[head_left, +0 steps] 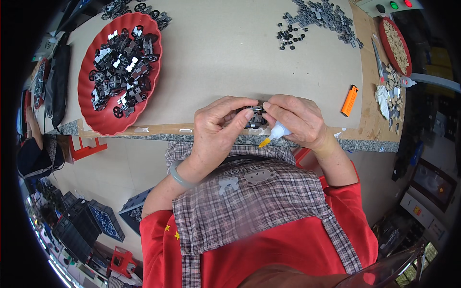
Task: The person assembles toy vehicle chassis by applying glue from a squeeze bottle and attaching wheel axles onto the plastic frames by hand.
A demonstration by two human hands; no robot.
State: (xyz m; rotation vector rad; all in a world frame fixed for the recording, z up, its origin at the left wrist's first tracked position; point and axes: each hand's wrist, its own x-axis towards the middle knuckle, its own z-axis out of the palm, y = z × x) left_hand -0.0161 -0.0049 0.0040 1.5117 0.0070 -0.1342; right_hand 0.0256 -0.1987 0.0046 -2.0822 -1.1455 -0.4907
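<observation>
At the table's near edge, my left hand [218, 127] and my right hand [302, 120] come together over a small dark plastic toy assembly [255, 118]. The thumb and index finger of my left hand pinch it from the left, and my right fingertips grip its far right side. A small white glue bottle [281, 130] with a yellow nozzle is also tucked in my right hand, its tip angled down toward me. Fingers hide much of the assembly.
A red scalloped basin [100, 122] of black-and-silver wheeled toy pieces stands at left. Grey plastic parts [317, 17] and small black wheel pairs [289, 36] lie at the far right. Nearer are an orange lighter-shaped object [350, 101], loose flat pieces [395, 98] and a red bowl [385, 43].
</observation>
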